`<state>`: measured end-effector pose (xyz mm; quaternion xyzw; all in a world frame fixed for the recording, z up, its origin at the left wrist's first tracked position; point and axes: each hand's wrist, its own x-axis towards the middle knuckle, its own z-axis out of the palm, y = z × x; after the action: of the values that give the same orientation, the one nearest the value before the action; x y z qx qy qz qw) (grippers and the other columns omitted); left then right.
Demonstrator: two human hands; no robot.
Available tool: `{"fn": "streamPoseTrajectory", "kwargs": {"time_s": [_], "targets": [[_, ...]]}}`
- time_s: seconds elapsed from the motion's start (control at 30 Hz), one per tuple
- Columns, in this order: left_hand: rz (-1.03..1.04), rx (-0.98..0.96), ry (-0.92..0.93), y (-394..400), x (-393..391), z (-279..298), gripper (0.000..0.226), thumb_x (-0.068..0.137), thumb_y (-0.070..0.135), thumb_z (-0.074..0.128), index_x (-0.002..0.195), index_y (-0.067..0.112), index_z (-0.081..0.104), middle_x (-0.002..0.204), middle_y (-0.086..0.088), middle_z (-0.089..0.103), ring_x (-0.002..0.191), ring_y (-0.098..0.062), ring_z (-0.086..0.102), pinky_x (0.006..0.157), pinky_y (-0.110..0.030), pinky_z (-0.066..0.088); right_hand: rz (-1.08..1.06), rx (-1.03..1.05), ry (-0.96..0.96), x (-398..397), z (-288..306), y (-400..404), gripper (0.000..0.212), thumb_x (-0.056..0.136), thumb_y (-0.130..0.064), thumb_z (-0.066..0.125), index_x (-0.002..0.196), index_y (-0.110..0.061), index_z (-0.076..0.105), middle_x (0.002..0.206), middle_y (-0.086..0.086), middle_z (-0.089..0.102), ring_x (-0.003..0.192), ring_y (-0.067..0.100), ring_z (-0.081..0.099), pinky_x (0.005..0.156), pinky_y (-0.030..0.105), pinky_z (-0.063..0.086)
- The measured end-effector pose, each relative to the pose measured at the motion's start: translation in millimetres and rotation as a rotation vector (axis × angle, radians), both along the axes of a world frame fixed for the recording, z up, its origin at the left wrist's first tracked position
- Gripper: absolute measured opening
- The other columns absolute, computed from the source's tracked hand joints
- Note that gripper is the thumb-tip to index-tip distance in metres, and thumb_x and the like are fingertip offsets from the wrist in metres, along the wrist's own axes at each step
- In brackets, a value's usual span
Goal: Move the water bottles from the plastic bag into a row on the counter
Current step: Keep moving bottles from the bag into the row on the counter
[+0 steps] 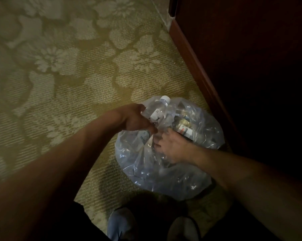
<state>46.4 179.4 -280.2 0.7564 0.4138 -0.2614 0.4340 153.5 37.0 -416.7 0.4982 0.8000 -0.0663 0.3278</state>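
A clear plastic bag (pixel 146 171) sits on the carpet by my feet, bulging with bottles. My left hand (pixel 135 120) grips a clear water bottle (pixel 158 112) with a white cap and white label, its top sticking out of the bag's mouth. My right hand (pixel 172 146) reaches into the bag beside it, fingers curled in the plastic; it is blurred, and what it holds is not clear. More bottles (pixel 184 128) with coloured labels show through the bag at the right. No counter is in view.
Patterned green-beige carpet (pixel 68 75) covers the floor to the left and ahead. A dark wooden cabinet or wall panel with a reddish baseboard (pixel 198 72) runs along the right, close to the bag. My shoes (pixel 122 225) are at the bottom edge.
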Motion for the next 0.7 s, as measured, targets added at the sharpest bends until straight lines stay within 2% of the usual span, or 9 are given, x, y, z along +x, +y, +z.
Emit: {"fn": "streamPoseTrajectory", "kwargs": {"time_s": [0.1,0.2,0.27,0.4,0.47,0.53,0.6,0.67,0.7], "targets": [[0.026,-0.016,-0.011,4,-2,-1,0.070,0.076,0.037,0.085,0.137,0.020,0.053,0.119,0.003,0.061,0.103,-0.017,0.057,0.085,-0.028,0.044,-0.140,-0.049,0.230,3,11,7,0.072,0.077,-0.059,0.068,0.132,-0.016,0.049,0.137,0.009,0.050,0.123,0.031,0.049,0.098,0.047,0.039],[0.076,-0.072,-0.044,8,-4,-1,0.051,0.076,0.031,0.085,0.118,0.025,0.057,0.096,0.008,0.065,0.084,-0.008,0.061,0.068,-0.022,0.046,-0.324,-0.037,0.387,11,33,21,0.072,0.078,-0.063,0.066,0.130,-0.015,0.050,0.125,0.008,0.058,0.110,0.026,0.058,0.082,0.033,0.039],[0.115,-0.080,-0.078,14,-7,-1,0.050,0.077,0.028,0.085,0.117,0.028,0.054,0.087,0.009,0.064,0.078,-0.005,0.061,0.065,-0.020,0.045,-0.482,-0.092,0.468,15,45,27,0.072,0.078,-0.059,0.069,0.132,-0.015,0.048,0.122,0.007,0.060,0.108,0.025,0.060,0.083,0.030,0.043],[0.209,-0.076,-0.143,20,-14,4,0.077,0.073,0.032,0.087,0.139,0.023,0.050,0.110,-0.004,0.070,0.101,-0.022,0.068,0.094,-0.037,0.053,-0.801,-0.164,0.700,22,58,20,0.079,0.079,-0.037,0.077,0.147,-0.023,0.039,0.141,0.004,0.052,0.126,0.023,0.052,0.098,0.030,0.041],[0.273,-0.087,-0.177,18,-22,5,0.084,0.071,0.033,0.089,0.143,0.024,0.048,0.118,-0.009,0.070,0.104,-0.027,0.069,0.100,-0.046,0.053,-1.084,-0.131,0.910,30,59,6,0.072,0.078,-0.028,0.080,0.142,-0.024,0.048,0.135,-0.001,0.057,0.124,0.016,0.053,0.099,0.028,0.043],[0.341,-0.151,-0.221,12,-27,13,0.085,0.072,0.030,0.089,0.145,0.023,0.047,0.117,-0.009,0.072,0.099,-0.026,0.072,0.098,-0.047,0.055,-1.411,-0.044,1.157,35,67,-12,0.058,0.077,-0.022,0.082,0.130,-0.022,0.059,0.123,-0.001,0.067,0.116,0.019,0.063,0.099,0.038,0.051],[0.354,-0.195,-0.254,2,-29,32,0.085,0.075,0.028,0.087,0.148,0.022,0.043,0.117,-0.005,0.072,0.093,-0.019,0.073,0.093,-0.039,0.057,-1.688,0.043,1.345,32,93,-25,0.041,0.079,-0.021,0.079,0.117,-0.022,0.066,0.107,-0.002,0.074,0.102,0.018,0.070,0.088,0.042,0.059],[0.324,-0.185,-0.296,-12,-24,64,0.083,0.079,0.022,0.084,0.149,0.022,0.041,0.108,0.005,0.070,0.082,-0.006,0.067,0.076,-0.019,0.055,-1.856,0.141,1.432,25,137,-30,0.030,0.082,-0.022,0.075,0.110,-0.022,0.067,0.098,-0.005,0.075,0.095,0.015,0.072,0.071,0.031,0.062],[0.329,-0.185,-0.322,-19,-22,83,0.080,0.079,0.019,0.084,0.148,0.021,0.043,0.102,0.007,0.068,0.080,-0.002,0.064,0.071,-0.016,0.054,-1.896,0.180,1.440,22,164,-28,0.025,0.082,-0.023,0.073,0.106,-0.023,0.067,0.095,-0.007,0.074,0.091,0.013,0.073,0.066,0.028,0.061]]}}
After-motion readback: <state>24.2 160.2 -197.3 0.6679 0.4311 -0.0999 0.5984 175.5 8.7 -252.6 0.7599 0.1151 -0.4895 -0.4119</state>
